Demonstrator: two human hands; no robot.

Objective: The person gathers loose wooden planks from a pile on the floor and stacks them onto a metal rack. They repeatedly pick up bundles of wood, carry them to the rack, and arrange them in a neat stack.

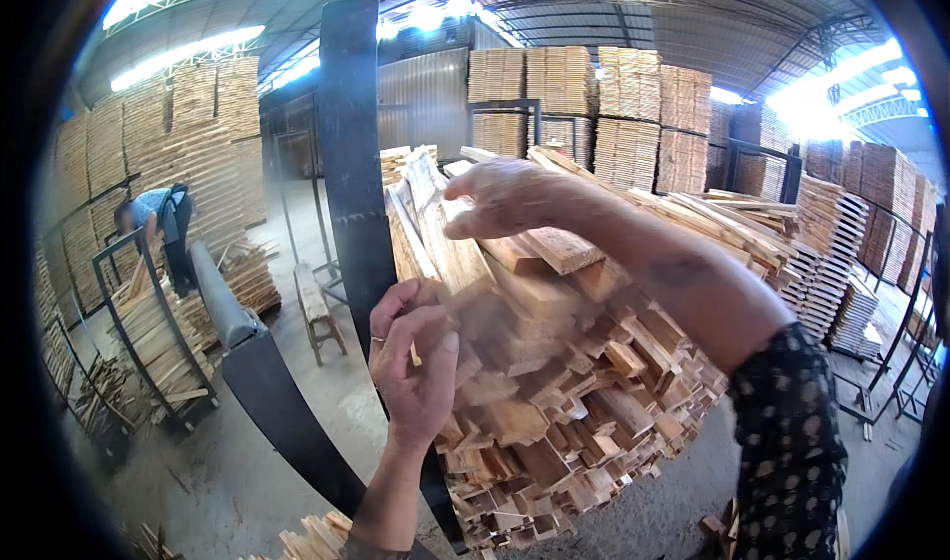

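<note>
A large pile of sawn wooden boards (534, 288) lies in front of me, with its many cut ends facing my side. My right hand (500, 199) reaches across the top of it from the right, slightly blurred, fingers and thumb apart and nothing seen between them. Close under that hand lies a pale long board (427, 189). At the pile's left edge is my left hand (414, 367), loosely curled with the thumb standing away from the fingers; no held thing shows in it. A dark upright metal post (351, 135) rises just beyond my left hand.
A dark metal bar (287, 417) with a grey end slants along the left. Farther left, a person (168, 229) bends over by a metal rack (148, 313). A narrow wooden bench (315, 308) stands behind the post. Tall board stacks (628, 80) line the back.
</note>
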